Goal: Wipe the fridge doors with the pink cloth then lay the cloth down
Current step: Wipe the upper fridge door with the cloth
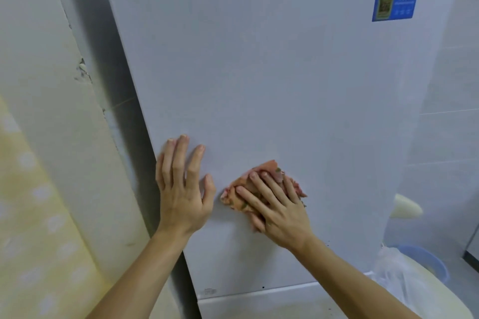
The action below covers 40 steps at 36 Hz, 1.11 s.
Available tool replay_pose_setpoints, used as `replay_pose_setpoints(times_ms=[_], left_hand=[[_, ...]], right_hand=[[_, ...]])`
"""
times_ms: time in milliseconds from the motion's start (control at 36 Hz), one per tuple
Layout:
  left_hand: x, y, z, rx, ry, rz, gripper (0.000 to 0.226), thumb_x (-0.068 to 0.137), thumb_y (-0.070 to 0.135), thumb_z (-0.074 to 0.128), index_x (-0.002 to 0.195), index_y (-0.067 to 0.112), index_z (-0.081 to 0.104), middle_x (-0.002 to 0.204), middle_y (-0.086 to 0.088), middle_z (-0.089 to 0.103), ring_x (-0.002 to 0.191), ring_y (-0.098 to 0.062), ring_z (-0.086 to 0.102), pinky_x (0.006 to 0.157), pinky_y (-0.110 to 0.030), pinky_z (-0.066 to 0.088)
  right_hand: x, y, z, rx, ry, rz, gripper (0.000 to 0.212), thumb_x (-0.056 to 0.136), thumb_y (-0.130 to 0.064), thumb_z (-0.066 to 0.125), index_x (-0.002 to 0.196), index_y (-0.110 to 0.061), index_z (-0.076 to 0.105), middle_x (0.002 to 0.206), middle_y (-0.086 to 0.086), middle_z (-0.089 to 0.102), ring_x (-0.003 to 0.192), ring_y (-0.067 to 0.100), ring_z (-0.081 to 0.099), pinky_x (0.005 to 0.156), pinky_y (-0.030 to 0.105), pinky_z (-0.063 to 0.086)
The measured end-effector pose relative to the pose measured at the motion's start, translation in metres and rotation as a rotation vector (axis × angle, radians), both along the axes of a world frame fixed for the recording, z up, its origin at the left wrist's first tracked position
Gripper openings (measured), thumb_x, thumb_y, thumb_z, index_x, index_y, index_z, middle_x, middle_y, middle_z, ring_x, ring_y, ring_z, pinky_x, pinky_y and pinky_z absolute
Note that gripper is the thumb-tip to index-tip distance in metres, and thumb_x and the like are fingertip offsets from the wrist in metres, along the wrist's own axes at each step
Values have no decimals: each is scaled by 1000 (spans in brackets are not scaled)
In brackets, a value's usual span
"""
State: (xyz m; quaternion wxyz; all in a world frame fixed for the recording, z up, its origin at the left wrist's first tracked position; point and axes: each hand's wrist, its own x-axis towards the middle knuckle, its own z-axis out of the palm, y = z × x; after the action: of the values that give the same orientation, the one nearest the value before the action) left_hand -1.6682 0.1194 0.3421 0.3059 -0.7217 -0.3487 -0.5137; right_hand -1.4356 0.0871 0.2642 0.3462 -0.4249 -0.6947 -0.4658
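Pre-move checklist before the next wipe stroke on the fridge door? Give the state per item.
1. pink cloth under right hand, fingers pressing it: ok.
2. Cloth in contact with the fridge door: ok.
3. left hand apart from the cloth, fingertips on the door to its left: ok.
4. Cloth spread flat: not ok, it is bunched.
5. blue sticker well above the cloth: ok.
6. Spot to lay the cloth down afterwards: cannot tell.

Cloth [233, 197] under right hand [277, 210] on fridge door [259, 72] (left hand [181, 194] just beside, leftward)
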Motion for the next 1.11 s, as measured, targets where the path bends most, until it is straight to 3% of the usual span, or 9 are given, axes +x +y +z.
replay_pose_setpoints(times_ms=[83,250,333,472,583,667,778,944,1111], left_hand=[[5,-3,3,-1,-26,4,61,89,13,65,146,4,47,160,-23,35,154,-44,25,124,-62,25],[14,-9,15,32,-12,40,67,81,10,66,147,6,51,160,-22,36,153,-42,26,124,-61,23],[17,-9,21,8,1,56,71,80,15,66,150,10,50,163,-21,35,155,-40,23,125,-62,20],[19,-9,19,13,8,87,74,82,25,69,151,12,46,163,-21,34,155,-40,23,125,-63,20],[23,-9,18,13,-7,104,74,83,30,69,150,12,44,163,-23,34,155,-41,24,125,-63,19],[28,-12,17,-2,-29,108,72,83,30,70,147,10,44,163,-24,33,155,-43,25,125,-64,18],[35,-16,18,-38,-47,116,72,83,32,71,146,10,44,164,-24,30,155,-44,24,125,-64,17],[46,-21,11,-52,-4,135,79,84,45,73,152,17,44,165,-23,28,156,-44,21,122,-70,18],[57,-19,10,-62,-23,159,79,87,53,66,154,20,42,167,-22,24,157,-44,17,121,-71,16]], right_hand=[[6,3,48,62,95,1,55,106,-38,50,159,-26,42,169,10,29,159,27,24,131,49,13],[17,10,215,237,312,-52,56,109,-46,43,159,-22,43,164,25,33,155,43,28,129,56,12],[17,14,241,283,348,-97,56,111,-49,38,159,-22,45,164,24,35,155,44,30,130,56,14],[18,10,178,233,407,-68,53,110,-42,40,159,-22,43,166,23,29,157,42,23,129,57,14],[38,-2,61,61,296,-22,61,107,-40,44,164,-26,29,174,15,10,161,38,11,129,58,7],[61,-15,-21,-71,207,-59,62,109,-46,36,167,-33,17,176,6,3,163,30,6,130,53,2],[79,-22,-33,-145,168,-57,58,112,-48,28,167,-37,13,176,0,3,163,24,4,131,49,0],[86,-15,56,-19,315,-39,66,104,-43,46,165,-34,22,176,5,5,163,27,5,131,52,2],[89,-3,221,161,484,-60,58,111,-50,26,163,-26,33,171,18,23,160,36,17,130,53,4]])
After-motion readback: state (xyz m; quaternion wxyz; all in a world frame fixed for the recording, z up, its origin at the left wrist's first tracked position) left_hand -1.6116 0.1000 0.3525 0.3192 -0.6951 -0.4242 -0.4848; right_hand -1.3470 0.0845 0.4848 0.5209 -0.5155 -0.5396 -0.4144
